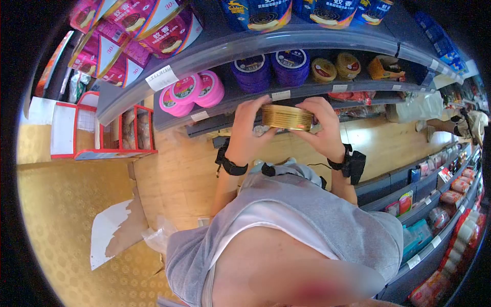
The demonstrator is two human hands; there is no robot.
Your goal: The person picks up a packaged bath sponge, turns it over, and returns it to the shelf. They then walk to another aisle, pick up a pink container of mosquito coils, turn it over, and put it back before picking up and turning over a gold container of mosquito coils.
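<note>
Between my two hands is a round gold tin (287, 117), held level in front of the shelf. My left hand (251, 123) grips its left side, and my right hand (323, 122) has fingers and thumb round its right side. Just beyond, on the middle shelf (204, 113), stand pink round tins (185, 89), purple round stacks (250, 71) and, further right, smaller gold tins (324, 69). An open orange box (386, 67) is right of those gold tins.
Large pink tubs (169, 36) and blue tubs (263, 14) fill the upper shelf. A red-edged rack (102, 128) stands left. Torn white paper (110, 230) lies on the floor. Packaged goods line a lower right shelf (414, 261). Part of another person (475, 128) shows far right.
</note>
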